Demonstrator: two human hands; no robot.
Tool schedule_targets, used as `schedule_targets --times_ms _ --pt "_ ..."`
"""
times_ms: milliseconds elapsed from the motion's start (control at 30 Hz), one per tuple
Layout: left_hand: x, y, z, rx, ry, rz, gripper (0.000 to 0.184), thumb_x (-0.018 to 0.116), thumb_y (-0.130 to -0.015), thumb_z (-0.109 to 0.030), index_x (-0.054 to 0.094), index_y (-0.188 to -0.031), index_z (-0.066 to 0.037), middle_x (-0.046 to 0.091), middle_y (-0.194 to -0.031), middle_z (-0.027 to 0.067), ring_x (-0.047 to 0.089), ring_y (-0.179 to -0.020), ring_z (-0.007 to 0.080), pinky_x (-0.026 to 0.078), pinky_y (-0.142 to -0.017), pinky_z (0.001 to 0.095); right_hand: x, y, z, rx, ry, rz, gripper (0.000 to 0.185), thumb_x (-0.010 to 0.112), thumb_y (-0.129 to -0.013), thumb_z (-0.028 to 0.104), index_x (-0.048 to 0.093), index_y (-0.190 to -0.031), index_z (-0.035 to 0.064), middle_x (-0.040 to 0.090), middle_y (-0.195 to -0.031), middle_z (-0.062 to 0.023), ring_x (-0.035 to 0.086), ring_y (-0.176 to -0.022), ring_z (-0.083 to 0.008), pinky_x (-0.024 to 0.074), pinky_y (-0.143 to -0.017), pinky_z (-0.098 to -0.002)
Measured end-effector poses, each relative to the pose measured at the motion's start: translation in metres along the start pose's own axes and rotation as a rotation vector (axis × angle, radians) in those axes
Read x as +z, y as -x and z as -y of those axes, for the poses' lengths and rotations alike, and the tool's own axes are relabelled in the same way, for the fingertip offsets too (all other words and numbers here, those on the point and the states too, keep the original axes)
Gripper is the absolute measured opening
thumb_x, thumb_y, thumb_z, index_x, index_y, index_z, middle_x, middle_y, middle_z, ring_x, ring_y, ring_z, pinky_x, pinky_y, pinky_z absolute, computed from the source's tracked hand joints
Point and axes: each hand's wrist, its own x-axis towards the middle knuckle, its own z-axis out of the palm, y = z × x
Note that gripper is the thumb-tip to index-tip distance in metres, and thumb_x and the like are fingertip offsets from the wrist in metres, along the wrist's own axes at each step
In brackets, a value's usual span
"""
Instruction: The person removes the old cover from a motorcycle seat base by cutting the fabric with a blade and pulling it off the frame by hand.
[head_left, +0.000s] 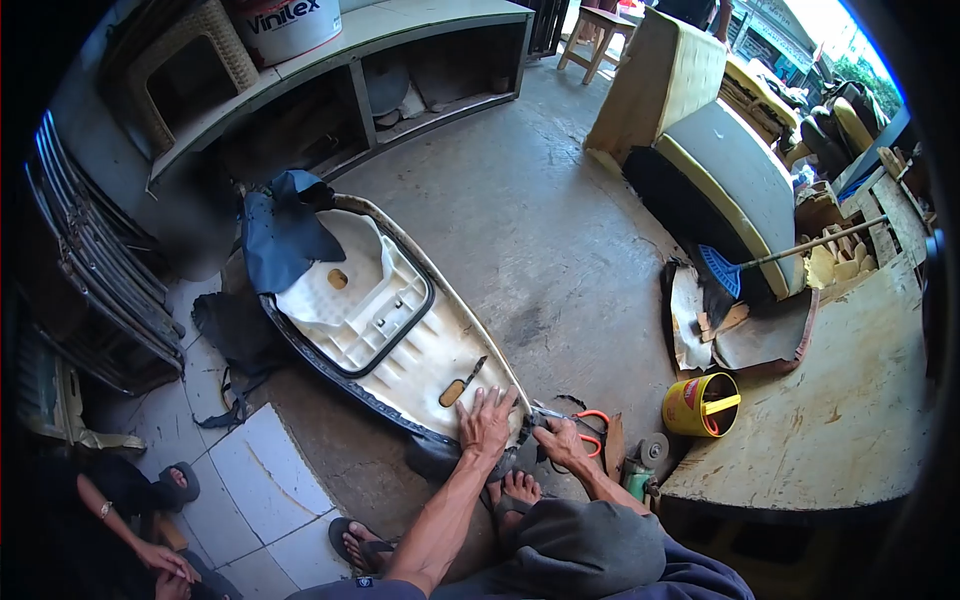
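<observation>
An upturned motorcycle seat (415,345), with a whitish plastic base and dark cover round its rim, lies before me, narrow end towards me. My left hand (486,424) lies flat on the base near that end, fingers stretched out. Beside the tip, my right hand (563,443) is closed at the dark edge; what its fingers hold is hidden. A tool with orange handles (597,416), looking like scissors, shows right next to that hand; whether I grip it is unclear. Loose dark blue cover material (285,235) hangs over the seat's far wide end.
At right, a yellow can (701,405) and a green angle grinder (645,465) stand beside a wooden board (810,400). Foam cushions (725,170) and a blue rake (722,270) lie behind. Another person's hands (168,565) are at lower left, near stacked metal frames (100,260).
</observation>
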Motion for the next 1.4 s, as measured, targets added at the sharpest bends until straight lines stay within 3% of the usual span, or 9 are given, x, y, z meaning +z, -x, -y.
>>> schedule_targets --times_ms 100,167,233,300,367,500,1000,1233,1400 --pt "-0.017 -0.021 -0.021 -0.040 0.059 -0.007 0.042 0.054 -0.098 -0.023 0.053 -0.140 -0.027 0.056 -0.140 0.0132 0.047 -0.135 0.0401 0.029 -0.106 0.0737 -0.012 0.100 0.002 0.020 -0.217 0.282 0.024 0.065 -0.088 0.022 0.067 -0.083 -0.0015 0.054 -0.064 -0.0028 0.052 -0.061 -0.0087 0.0432 -0.057 -0.0322" --pt "-0.018 -0.021 -0.023 -0.037 0.086 -0.068 0.037 0.056 -0.097 -0.024 0.055 -0.133 -0.023 0.059 -0.130 0.0138 0.050 -0.130 0.0396 0.030 -0.103 0.0752 -0.036 0.135 0.013 0.359 -0.378 -0.079 0.022 0.065 -0.091 0.022 0.069 -0.088 0.0006 0.058 -0.069 0.0012 0.050 -0.062 -0.0071 0.0417 -0.058 -0.0280" --pt "-0.020 -0.025 -0.020 -0.011 0.116 -0.086 0.037 0.061 -0.093 -0.024 0.057 -0.130 -0.021 0.061 -0.122 0.0110 0.051 -0.127 0.0371 0.028 -0.102 0.0764 -0.068 0.120 -0.034 0.244 -0.472 -0.538 0.018 0.069 -0.092 0.022 0.067 -0.093 0.0039 0.062 -0.072 0.0027 0.056 -0.063 -0.0060 0.0429 -0.057 -0.0248" --pt "-0.018 -0.020 -0.020 0.015 0.152 -0.112 0.037 0.062 -0.092 -0.023 0.059 -0.129 -0.021 0.062 -0.119 0.0092 0.052 -0.126 0.0360 0.027 -0.102 0.0768 -0.108 0.115 -0.029 0.100 0.242 -0.656 0.051 0.074 -0.088 0.039 0.064 -0.118 -0.0005 0.066 -0.105 -0.0182 0.067 -0.099 -0.0300 0.0527 -0.082 -0.0417" --pt "-0.008 -0.021 -0.012 0.059 0.156 -0.170 0.039 0.063 -0.091 -0.023 0.059 -0.130 -0.022 0.062 -0.118 0.0090 0.052 -0.123 0.0362 0.028 -0.101 0.0764 -0.117 0.106 0.010 0.414 0.512 -0.692 0.075 0.065 -0.090 0.053 0.047 -0.142 0.0016 0.051 -0.129 -0.0278 0.059 -0.115 -0.0460 0.0500 -0.092 -0.0524" --pt "-0.007 -0.022 -0.003 0.102 0.179 -0.134 0.037 0.064 -0.091 -0.023 0.062 -0.128 -0.019 0.065 -0.120 0.0103 0.052 -0.126 0.0419 0.033 -0.104 0.0677 -0.092 0.074 0.027 0.074 0.248 -0.606 0.039 0.050 -0.103 0.041 0.065 -0.118 0.0086 0.069 -0.089 -0.0236 0.067 -0.090 -0.0447 0.0511 -0.078 -0.0495" --pt "-0.008 -0.014 0.000 0.112 0.118 -0.158 0.039 0.062 -0.093 -0.024 0.060 -0.132 -0.019 0.066 -0.124 0.0081 0.052 -0.129 0.0415 0.033 -0.106 0.0623 -0.021 0.008 0.023 -0.064 0.613 -0.179 0.029 0.054 -0.098 0.037 0.069 -0.102 0.0125 0.070 -0.080 -0.0194 0.069 -0.077 -0.0422 0.0524 -0.066 -0.0527" --pt "-0.011 -0.016 -0.001 0.165 0.127 -0.223 0.041 0.066 -0.088 -0.021 0.061 -0.128 -0.015 0.067 -0.118 0.0096 0.056 -0.117 0.0388 0.037 -0.103 0.0536 -0.015 -0.019 0.012 -0.046 0.071 -0.252 0.062 0.079 -0.079 0.045 0.064 -0.115 -0.0039 0.070 -0.100 -0.0259 0.069 -0.096 -0.0355 0.0512 -0.082 -0.0420" --pt "-0.018 -0.007 0.005 0.180 0.257 -0.246 0.036 0.066 -0.086 -0.017 0.064 -0.122 -0.014 0.066 -0.113 0.0066 0.059 -0.109 0.0291 0.041 -0.095 0.0475 0.001 -0.036 0.014 -0.023 0.191 -0.044 0.046 0.074 -0.083 0.041 0.069 -0.106 0.0011 0.070 -0.084 -0.0227 0.071 -0.082 -0.0342 0.0516 -0.074 -0.0437"
